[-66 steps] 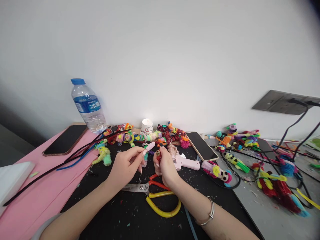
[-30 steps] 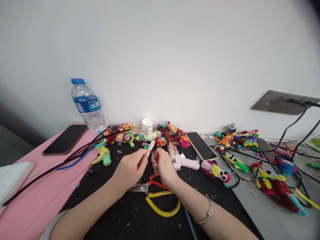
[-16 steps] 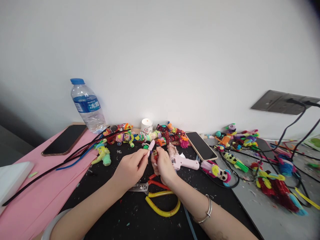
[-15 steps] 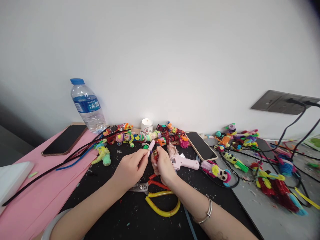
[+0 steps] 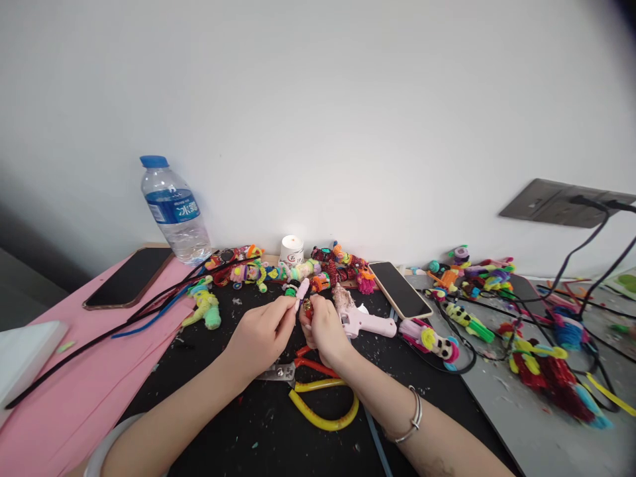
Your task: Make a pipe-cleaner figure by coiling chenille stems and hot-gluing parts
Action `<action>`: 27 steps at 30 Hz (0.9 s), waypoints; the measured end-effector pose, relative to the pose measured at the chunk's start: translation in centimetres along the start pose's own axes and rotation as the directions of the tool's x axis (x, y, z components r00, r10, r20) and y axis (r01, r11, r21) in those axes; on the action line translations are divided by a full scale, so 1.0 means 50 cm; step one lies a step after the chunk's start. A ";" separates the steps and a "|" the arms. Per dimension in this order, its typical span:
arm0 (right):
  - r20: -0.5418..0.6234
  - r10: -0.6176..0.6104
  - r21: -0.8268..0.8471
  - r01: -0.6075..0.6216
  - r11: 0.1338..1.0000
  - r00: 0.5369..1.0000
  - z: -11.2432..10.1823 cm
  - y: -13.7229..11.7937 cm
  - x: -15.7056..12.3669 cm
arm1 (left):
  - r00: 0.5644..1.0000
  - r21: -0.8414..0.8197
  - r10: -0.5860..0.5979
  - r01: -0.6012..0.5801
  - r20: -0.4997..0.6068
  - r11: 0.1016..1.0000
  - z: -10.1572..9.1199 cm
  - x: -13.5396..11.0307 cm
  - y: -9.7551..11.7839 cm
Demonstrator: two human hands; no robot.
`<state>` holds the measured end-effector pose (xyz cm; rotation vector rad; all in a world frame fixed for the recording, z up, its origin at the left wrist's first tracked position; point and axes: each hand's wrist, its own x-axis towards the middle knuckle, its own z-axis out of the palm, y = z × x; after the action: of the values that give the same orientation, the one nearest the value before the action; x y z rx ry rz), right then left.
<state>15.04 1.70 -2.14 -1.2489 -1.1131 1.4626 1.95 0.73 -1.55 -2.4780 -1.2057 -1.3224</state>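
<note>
Black mat point(image 5: 278, 444) below, pink roll point(image 5: 303, 289) lengthwise, tip toward wall point(image 5: 318, 119)

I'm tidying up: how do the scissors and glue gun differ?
Colour: the scissors have yellow and red handles; the glue gun is mainly pale pink.
Place: the left hand partly hides the scissors; the glue gun lies beside the right hand.
Both rest on the black mat.
</note>
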 end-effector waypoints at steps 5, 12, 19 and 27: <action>0.018 0.038 0.041 -0.039 0.998 0.999 0.001 -0.009 -0.004 | 1.000 0.000 -0.003 0.003 0.002 1.000 -0.002 0.001 0.001; 0.025 0.044 0.053 -0.046 0.998 0.999 0.002 -0.011 -0.003 | 1.000 0.004 -0.008 0.008 -0.006 1.000 -0.001 0.001 0.001; 0.022 -0.015 0.023 0.014 1.000 1.000 -0.001 -0.005 -0.003 | 1.000 0.017 -0.002 0.002 0.006 1.000 0.001 -0.002 0.000; 0.013 -0.033 -0.027 0.033 0.999 0.999 -0.003 0.003 0.001 | 1.000 0.006 -0.006 0.006 0.013 1.000 0.002 -0.002 -0.001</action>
<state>15.18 1.72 -2.31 -1.2360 -1.1601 1.4369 1.98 0.75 -1.69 -2.4847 -1.2191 -1.3048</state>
